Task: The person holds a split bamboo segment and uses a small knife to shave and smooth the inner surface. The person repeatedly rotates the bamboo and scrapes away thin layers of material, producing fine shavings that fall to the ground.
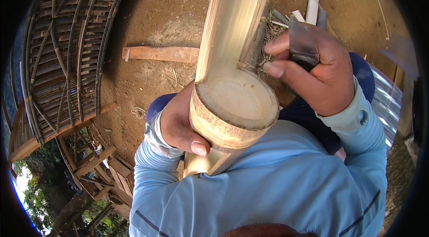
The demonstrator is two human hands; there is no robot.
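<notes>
Left hand (pixel 181 123) fingers wrapped tight round the split bamboo pole (pixel 232 58), thumb (pixel 196 146) just under its node. Right hand (pixel 319 74) fist closed on a dark blade (pixel 302 42), fingertips (pixel 272 69) beside the node rim. Risk: blade could slip off the smooth culm toward the left thumb, or the pole could twist in the one-handed grip. Pole's long axis runs from the chest up and away toward the dirt ground (pixel 147 22), cut end pointing away.
</notes>
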